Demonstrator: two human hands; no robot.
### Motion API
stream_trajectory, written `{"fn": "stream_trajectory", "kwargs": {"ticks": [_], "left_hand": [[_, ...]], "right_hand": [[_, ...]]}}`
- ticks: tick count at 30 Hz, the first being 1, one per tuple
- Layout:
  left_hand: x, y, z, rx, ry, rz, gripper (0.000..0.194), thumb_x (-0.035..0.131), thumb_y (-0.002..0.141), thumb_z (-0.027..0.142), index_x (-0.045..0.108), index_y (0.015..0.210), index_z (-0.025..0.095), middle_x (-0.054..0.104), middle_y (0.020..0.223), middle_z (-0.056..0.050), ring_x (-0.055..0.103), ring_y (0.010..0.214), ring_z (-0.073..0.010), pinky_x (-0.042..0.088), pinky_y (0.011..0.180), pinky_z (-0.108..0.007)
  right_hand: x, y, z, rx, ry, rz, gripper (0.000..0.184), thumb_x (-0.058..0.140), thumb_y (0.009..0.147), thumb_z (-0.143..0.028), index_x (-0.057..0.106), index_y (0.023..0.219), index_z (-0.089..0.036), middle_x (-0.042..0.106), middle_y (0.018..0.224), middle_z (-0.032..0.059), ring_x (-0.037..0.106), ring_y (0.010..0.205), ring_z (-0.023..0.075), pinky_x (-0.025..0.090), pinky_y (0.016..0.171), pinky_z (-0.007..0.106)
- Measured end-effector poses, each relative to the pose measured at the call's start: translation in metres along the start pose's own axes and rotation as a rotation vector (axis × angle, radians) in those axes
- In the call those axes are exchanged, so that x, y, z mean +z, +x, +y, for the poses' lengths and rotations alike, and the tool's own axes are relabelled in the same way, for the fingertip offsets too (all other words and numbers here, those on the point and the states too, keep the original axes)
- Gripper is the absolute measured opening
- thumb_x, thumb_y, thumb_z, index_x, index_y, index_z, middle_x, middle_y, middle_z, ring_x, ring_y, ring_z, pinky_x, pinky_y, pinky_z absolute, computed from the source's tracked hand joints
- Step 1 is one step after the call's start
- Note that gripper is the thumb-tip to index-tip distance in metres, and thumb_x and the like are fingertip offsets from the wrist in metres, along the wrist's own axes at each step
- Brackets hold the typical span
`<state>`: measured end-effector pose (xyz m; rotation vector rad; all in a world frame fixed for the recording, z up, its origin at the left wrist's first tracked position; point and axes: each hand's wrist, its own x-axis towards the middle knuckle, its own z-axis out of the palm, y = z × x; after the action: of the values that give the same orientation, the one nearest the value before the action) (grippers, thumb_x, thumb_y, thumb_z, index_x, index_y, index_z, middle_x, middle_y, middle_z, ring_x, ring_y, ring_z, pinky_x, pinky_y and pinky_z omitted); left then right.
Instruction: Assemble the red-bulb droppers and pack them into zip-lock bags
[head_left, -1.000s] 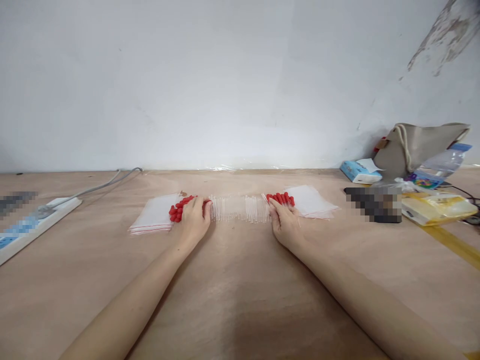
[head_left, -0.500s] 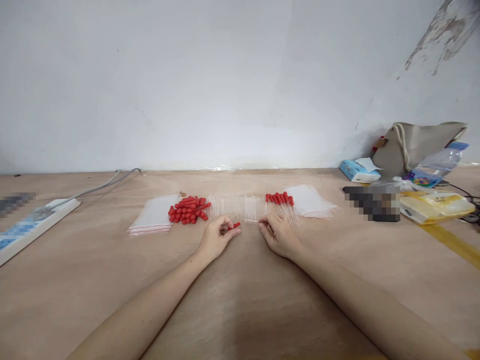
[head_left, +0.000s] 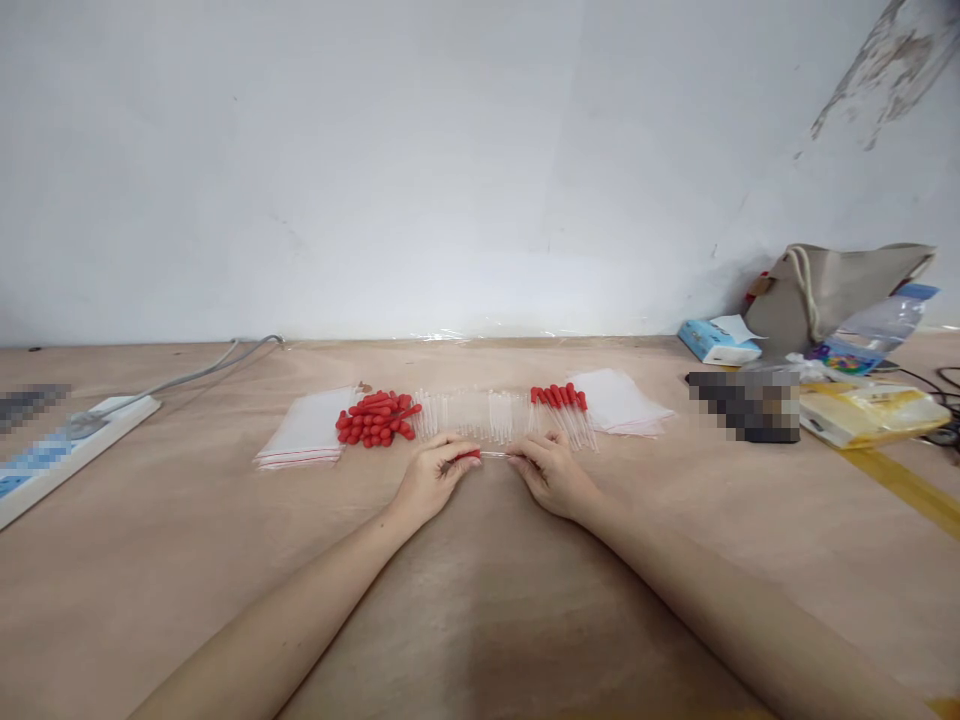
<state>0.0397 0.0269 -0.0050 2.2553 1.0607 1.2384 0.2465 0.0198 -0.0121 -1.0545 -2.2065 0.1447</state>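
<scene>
Across a smooth, light-brown wooden table (head_left: 390,620), from left to right: a long, hard white power strip (head_left: 90,455), partly blurred, with a bendy grey cable (head_left: 202,372); then a flat, fairly square stack of filmy white plastic bags (head_left: 300,428), red-lined along the near edge. Right beside the stack, a heap of smooth red bulbs (head_left: 375,420), rounded and stubby, lying every which way. Next, a row of thin clear tubes (head_left: 501,415), straight and see-through, side by side, too faint to count. Farther right, a small fan of red-topped tubes (head_left: 559,397), close against a second stack of filmy bags (head_left: 626,400).

In front of the row, left hand (head_left: 431,475) with thumb and fingers nearly together, pinching one red bulb (head_left: 470,456). Between both hands, a single clear tube (head_left: 493,455), held roughly level, left end at the bulb; impossible to tell whether inside or only touching. Right hand (head_left: 555,475) with thumb and fingertips closed on the tube's other end.
</scene>
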Motion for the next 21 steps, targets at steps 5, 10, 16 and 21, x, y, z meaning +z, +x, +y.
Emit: {"fn": "stream_trajectory", "kwargs": {"ticks": [5,10,16,21], "left_hand": [[-0.002,0.001,0.003,0.019,-0.003,-0.074,0.013,0.054,0.081,0.022,0.065,0.086,0.018,0.063,0.079,-0.003,0.057,0.071,-0.0132,0.045,0.065,-0.024],[-0.003,0.0,0.008,0.0,0.049,-0.145,0.014,0.051,0.082,0.023,0.064,0.082,0.017,0.06,0.075,-0.002,0.055,0.067,-0.0121,0.042,0.062,-0.023],[-0.002,-0.002,0.006,-0.032,0.117,-0.174,0.015,0.052,0.082,0.027,0.063,0.081,0.017,0.058,0.073,-0.002,0.054,0.066,-0.0124,0.041,0.062,-0.024],[-0.002,-0.001,0.006,-0.03,0.107,-0.181,0.017,0.05,0.083,0.029,0.062,0.081,0.018,0.058,0.073,-0.002,0.053,0.065,-0.0127,0.041,0.062,-0.024]], "right_hand": [[0.003,0.001,0.007,-0.009,-0.005,-0.004,0.02,0.039,0.088,-0.021,0.059,0.091,-0.021,0.063,0.082,0.0019,0.055,0.072,0.0117,0.026,0.076,0.031],[0.004,0.003,0.009,-0.014,-0.059,0.006,0.019,0.043,0.087,-0.021,0.062,0.09,-0.022,0.064,0.081,0.0015,0.055,0.074,0.012,0.026,0.076,0.031],[0.0,0.003,0.001,-0.022,-0.121,-0.019,0.02,0.041,0.086,-0.021,0.062,0.086,-0.021,0.064,0.079,0.0009,0.054,0.069,0.0109,0.023,0.072,0.03],[0.0,0.005,0.0,-0.043,-0.137,-0.059,0.022,0.039,0.087,-0.021,0.06,0.086,-0.021,0.064,0.074,0.0002,0.052,0.065,0.0104,0.022,0.069,0.029]]}}
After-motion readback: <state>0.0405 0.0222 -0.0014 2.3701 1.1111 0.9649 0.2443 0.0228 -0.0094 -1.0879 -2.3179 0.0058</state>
